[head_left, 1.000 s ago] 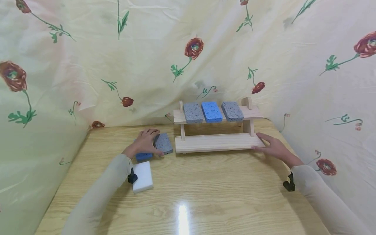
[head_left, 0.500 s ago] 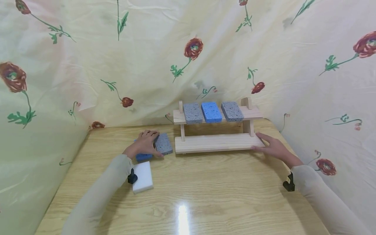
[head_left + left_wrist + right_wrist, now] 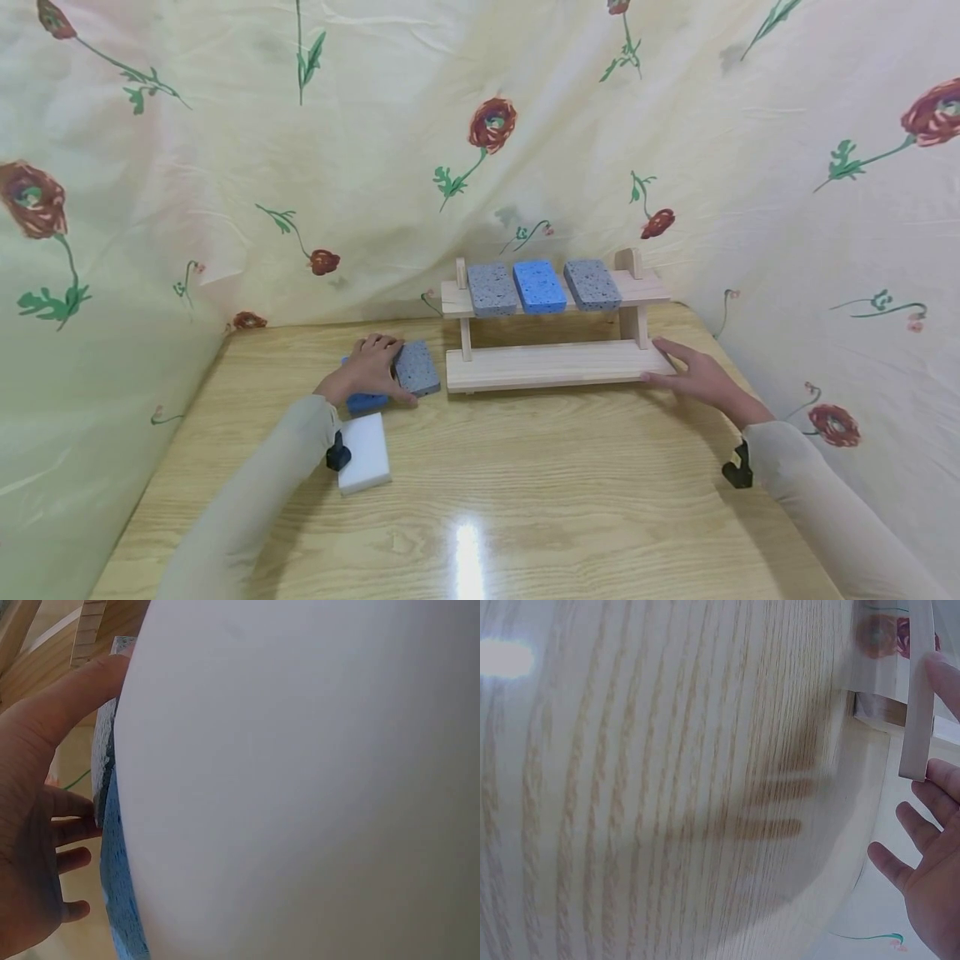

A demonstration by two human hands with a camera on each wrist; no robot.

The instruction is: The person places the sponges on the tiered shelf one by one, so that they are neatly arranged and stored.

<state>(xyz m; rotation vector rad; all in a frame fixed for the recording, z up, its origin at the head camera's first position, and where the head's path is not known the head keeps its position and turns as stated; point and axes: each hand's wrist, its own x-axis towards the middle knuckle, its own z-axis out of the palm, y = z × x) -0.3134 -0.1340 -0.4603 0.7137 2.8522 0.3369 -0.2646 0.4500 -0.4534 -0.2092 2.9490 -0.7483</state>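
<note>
On the left, my left hand spans a grey speckled sponge, thumb at its near edge and index finger at its far edge. Under the same hand lies a blue sponge, partly hidden. A white sponge rests below my left wrist and fills most of the left wrist view. My right hand grips the right end of the lower board of a two-tier wooden rack, thumb in front and index finger behind; its other fingers spread loosely in the right wrist view.
Along the rack's upper board lie a grey sponge, a blue sponge and another grey sponge. The wood-grain table meets flowered cloth walls at the back and both sides.
The left thumb and fingers have drawn in slightly around the grey sponge. The right hand, the rack and the other sponges stay where they were.
</note>
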